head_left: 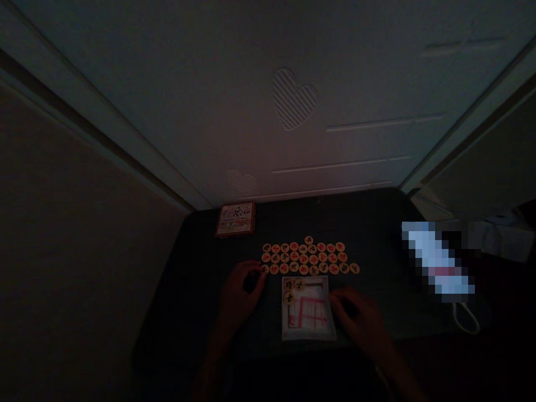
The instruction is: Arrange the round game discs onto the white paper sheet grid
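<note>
Several round Chinese chess pieces (304, 269) with red or black characters lie flat in three rows, with one lone piece (309, 240) above them. My left hand (240, 293) is curled at the left end of the nearest row, its thumb and fingertips closing on the end piece (265, 269). Below the rows sits an open shallow box (309, 337), holding three pieces (288, 297) in its upper left corner over a pinkish-red marked sheet. My right hand (362, 318) is closed at the box's right wall, fingertips against its edge. Dim light blurs the finger detail.
A lidded-looking box with dark writing (236, 219) lies at the dark table's (188, 245) back left. A pale wall panel with raised hearts (294, 99) rises behind the table. To the right are a bright pixelated patch (438, 259) and a white loop of cord (465, 318).
</note>
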Demonstrator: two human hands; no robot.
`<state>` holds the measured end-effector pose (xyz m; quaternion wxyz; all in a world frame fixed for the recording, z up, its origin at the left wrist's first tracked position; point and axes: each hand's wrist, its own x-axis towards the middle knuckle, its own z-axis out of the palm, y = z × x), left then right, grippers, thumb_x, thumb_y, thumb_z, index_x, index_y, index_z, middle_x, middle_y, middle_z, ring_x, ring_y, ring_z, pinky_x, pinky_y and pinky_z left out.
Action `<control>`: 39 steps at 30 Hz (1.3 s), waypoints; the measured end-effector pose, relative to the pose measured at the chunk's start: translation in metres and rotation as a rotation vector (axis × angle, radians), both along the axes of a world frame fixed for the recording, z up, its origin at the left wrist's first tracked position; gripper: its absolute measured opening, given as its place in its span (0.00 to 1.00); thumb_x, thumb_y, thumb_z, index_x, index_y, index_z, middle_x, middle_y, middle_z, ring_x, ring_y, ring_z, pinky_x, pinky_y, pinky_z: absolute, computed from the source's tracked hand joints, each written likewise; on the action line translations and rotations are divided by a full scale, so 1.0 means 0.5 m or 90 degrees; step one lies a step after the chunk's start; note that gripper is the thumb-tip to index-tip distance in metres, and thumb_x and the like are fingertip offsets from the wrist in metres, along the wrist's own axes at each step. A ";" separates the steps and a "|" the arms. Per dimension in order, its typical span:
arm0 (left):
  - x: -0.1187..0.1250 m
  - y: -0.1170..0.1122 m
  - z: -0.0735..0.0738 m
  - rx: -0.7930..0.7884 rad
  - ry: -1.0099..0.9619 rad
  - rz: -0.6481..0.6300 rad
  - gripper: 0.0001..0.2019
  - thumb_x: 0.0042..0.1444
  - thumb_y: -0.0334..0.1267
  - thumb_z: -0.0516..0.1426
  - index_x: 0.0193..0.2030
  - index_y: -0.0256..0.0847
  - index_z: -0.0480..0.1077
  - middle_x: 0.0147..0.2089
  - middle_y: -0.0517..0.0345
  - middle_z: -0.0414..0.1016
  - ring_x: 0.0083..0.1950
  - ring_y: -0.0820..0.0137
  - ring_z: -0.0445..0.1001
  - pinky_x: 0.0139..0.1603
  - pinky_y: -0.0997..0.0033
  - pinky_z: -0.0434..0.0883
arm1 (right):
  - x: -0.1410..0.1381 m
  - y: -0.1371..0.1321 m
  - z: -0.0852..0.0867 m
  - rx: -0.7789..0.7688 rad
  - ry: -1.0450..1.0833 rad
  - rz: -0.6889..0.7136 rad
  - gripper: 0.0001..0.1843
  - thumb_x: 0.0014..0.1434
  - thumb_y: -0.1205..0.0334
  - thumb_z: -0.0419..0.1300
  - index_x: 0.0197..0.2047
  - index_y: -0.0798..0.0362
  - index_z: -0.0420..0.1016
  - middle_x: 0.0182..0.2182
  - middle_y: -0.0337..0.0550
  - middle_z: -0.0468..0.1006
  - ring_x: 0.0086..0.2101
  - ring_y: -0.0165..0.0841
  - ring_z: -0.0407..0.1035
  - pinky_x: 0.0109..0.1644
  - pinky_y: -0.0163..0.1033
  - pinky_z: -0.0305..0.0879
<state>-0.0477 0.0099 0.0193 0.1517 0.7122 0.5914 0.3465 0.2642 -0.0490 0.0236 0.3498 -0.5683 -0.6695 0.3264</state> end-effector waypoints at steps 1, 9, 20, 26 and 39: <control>0.000 0.001 0.000 -0.002 0.000 0.002 0.04 0.64 0.39 0.60 0.44 0.45 0.72 0.50 0.53 0.77 0.52 0.61 0.78 0.54 0.56 0.76 | 0.000 0.000 0.001 -0.002 0.000 0.000 0.13 0.69 0.55 0.56 0.41 0.49 0.80 0.34 0.42 0.82 0.34 0.35 0.77 0.39 0.36 0.71; 0.016 -0.014 0.019 0.024 0.010 0.012 0.05 0.64 0.39 0.60 0.46 0.46 0.73 0.52 0.52 0.76 0.54 0.60 0.76 0.56 0.52 0.75 | 0.001 0.002 0.000 0.022 -0.012 -0.004 0.14 0.69 0.54 0.56 0.40 0.49 0.80 0.34 0.43 0.83 0.34 0.35 0.78 0.38 0.35 0.73; 0.136 -0.100 0.065 -0.143 0.023 0.029 0.11 0.59 0.45 0.63 0.45 0.46 0.68 0.39 0.57 0.73 0.36 0.64 0.76 0.37 0.63 0.76 | 0.002 0.001 -0.002 0.008 -0.008 0.000 0.13 0.69 0.54 0.56 0.41 0.49 0.80 0.35 0.43 0.83 0.35 0.35 0.78 0.39 0.37 0.73; 0.164 -0.099 0.044 -0.178 0.055 0.062 0.12 0.58 0.42 0.62 0.45 0.46 0.65 0.40 0.58 0.72 0.38 0.62 0.76 0.38 0.62 0.74 | 0.002 0.001 -0.002 0.007 -0.014 -0.002 0.13 0.69 0.54 0.56 0.40 0.49 0.80 0.35 0.43 0.83 0.35 0.36 0.78 0.40 0.37 0.73; 0.169 -0.096 0.045 -0.168 0.060 0.081 0.07 0.58 0.38 0.59 0.43 0.47 0.66 0.39 0.58 0.72 0.38 0.63 0.76 0.35 0.64 0.72 | 0.002 0.003 -0.002 0.022 -0.007 0.002 0.13 0.69 0.54 0.56 0.40 0.49 0.80 0.34 0.43 0.82 0.34 0.35 0.77 0.40 0.37 0.73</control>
